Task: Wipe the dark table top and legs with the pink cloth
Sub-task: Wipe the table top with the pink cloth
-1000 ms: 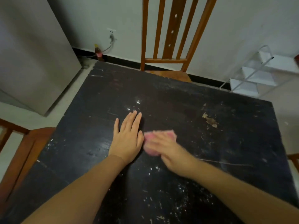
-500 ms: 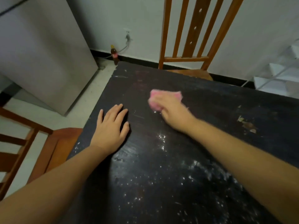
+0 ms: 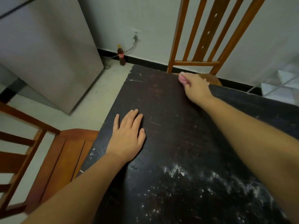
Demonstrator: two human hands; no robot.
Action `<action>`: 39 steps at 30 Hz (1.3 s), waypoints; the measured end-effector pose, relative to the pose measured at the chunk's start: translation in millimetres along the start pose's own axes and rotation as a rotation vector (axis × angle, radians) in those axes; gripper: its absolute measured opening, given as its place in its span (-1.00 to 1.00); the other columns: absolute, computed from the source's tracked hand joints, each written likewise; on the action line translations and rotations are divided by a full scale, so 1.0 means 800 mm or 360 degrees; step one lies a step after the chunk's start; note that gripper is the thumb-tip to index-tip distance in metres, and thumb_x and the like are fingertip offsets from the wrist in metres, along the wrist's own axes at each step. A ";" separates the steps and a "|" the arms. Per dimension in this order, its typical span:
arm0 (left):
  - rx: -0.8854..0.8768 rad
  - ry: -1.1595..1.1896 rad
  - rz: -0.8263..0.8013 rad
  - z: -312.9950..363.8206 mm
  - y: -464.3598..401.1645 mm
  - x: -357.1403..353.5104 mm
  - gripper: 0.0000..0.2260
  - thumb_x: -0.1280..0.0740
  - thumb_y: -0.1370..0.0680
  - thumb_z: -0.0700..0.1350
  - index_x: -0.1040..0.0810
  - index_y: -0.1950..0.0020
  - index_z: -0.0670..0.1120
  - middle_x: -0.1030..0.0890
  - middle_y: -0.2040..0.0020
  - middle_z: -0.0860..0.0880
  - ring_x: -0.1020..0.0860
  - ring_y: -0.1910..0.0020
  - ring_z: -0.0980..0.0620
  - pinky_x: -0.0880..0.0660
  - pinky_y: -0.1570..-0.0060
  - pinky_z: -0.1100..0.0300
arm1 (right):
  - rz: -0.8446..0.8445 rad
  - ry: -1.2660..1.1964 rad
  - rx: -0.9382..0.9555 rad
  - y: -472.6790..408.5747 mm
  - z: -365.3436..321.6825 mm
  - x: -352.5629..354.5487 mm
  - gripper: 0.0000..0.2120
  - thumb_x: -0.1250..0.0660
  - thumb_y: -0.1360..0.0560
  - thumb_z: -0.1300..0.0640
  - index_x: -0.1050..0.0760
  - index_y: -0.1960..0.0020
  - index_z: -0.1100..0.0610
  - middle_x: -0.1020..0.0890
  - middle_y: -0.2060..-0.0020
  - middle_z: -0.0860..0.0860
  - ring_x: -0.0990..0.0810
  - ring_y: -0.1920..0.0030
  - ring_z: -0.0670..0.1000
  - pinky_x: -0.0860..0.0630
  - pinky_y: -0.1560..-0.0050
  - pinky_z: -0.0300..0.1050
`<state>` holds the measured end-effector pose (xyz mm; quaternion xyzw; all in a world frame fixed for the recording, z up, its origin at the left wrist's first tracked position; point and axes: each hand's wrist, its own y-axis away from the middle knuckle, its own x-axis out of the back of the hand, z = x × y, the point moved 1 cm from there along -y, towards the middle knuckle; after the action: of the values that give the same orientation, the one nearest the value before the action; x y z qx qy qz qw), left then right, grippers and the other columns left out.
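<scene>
My right hand [image 3: 195, 87] pinches the bunched pink cloth [image 3: 182, 78] at the dark desk's [image 3: 169, 126] far edge; its long axis is unclear. My left hand [image 3: 127, 137] lies spread flat.

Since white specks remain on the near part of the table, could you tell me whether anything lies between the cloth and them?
Nothing visible does. The right hand holds the cloth at the table's far edge; bare top lies between it and the specks.

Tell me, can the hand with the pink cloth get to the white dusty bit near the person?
Probably yes. The right hand holds the pink cloth at the table's far edge; nothing lies between it and the white specks.
</scene>
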<state>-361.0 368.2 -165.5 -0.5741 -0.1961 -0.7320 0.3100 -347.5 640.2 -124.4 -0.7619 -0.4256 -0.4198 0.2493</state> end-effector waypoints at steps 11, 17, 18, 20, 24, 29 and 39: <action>0.0035 0.0249 0.0037 -0.003 -0.001 0.004 -0.44 0.13 -0.51 0.03 -0.13 -0.48 -0.14 -0.18 -0.49 -0.09 -0.09 -0.48 0.01 0.14 -0.44 -0.04 | -0.0785 -0.0192 0.0837 0.134 -0.056 -0.008 -0.56 -0.08 -0.52 0.21 -0.41 -0.38 0.06 -0.41 -0.39 -0.04 -0.33 -0.39 -0.19 -0.16 -0.40 -0.39; 0.0030 0.0159 0.0018 -0.003 -0.002 0.000 -0.43 0.17 -0.50 0.05 -0.20 -0.46 -0.11 -0.24 -0.47 -0.06 -0.12 -0.47 0.03 0.15 -0.45 -0.01 | -0.0238 0.0166 0.0384 -0.052 -0.057 -0.036 -0.76 -0.11 -0.53 0.36 -0.49 -0.07 0.18 -0.54 -0.05 0.05 -0.48 -0.14 0.04 -0.29 -0.36 0.12; 0.0023 0.0226 0.0029 -0.003 -0.002 0.001 -0.44 0.15 -0.50 0.04 -0.21 -0.46 -0.11 -0.25 -0.46 -0.05 -0.13 -0.46 0.05 0.15 -0.45 0.01 | -0.0218 0.0198 0.0472 -0.043 -0.065 -0.045 -0.75 -0.12 -0.49 0.39 -0.49 0.00 0.15 -0.53 -0.03 0.04 -0.48 -0.11 0.01 -0.32 -0.31 0.18; 0.0069 0.0463 0.0108 -0.007 -0.001 0.008 -0.45 0.11 -0.49 0.04 -0.23 -0.45 -0.08 -0.28 -0.45 -0.03 -0.15 -0.45 0.09 0.16 -0.44 0.06 | -0.0287 0.0171 0.0737 -0.004 -0.096 -0.063 -0.72 -0.14 -0.45 0.40 -0.53 0.03 0.12 -0.54 -0.03 0.03 -0.47 -0.06 -0.15 -0.38 -0.25 0.06; 0.0551 0.0528 0.0270 -0.057 0.014 0.028 -0.57 0.04 -0.58 0.02 -0.30 -0.39 -0.06 -0.36 -0.39 -0.04 -0.28 -0.38 0.04 -0.08 -0.40 0.05 | -0.0963 0.0190 0.1141 0.145 -0.112 -0.083 -0.61 -0.15 -0.49 0.30 -0.52 -0.25 0.05 -0.45 -0.36 0.03 -0.31 -0.42 0.01 -0.16 -0.47 0.03; 0.0876 0.0479 -0.0064 -0.070 0.019 0.031 -0.70 0.06 -0.61 0.06 -0.39 0.05 -0.05 -0.58 0.12 -0.13 -0.54 0.14 -0.17 -0.36 0.19 0.07 | -0.0613 -0.0370 0.0816 0.056 -0.119 -0.041 -0.56 -0.13 -0.55 0.34 -0.39 -0.39 0.08 -0.44 -0.36 -0.04 -0.36 -0.36 -0.21 -0.25 -0.35 -0.39; 0.1293 0.1615 0.0211 -0.092 0.016 0.030 -0.55 0.10 -0.65 -0.02 -0.52 0.06 -0.19 -0.60 0.07 -0.16 -0.53 0.11 -0.08 -0.41 0.05 0.10 | -0.0415 0.0138 0.0755 -0.011 -0.165 -0.109 -0.70 -0.15 -0.46 0.43 -0.56 -0.07 0.22 -0.56 -0.12 0.15 -0.46 -0.19 0.09 -0.24 -0.40 -0.08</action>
<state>-408.7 305.8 -162.6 -0.0054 -0.2506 -0.7591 0.6007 -436.2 509.2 -129.5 -0.6024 -0.5954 -0.3690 0.3827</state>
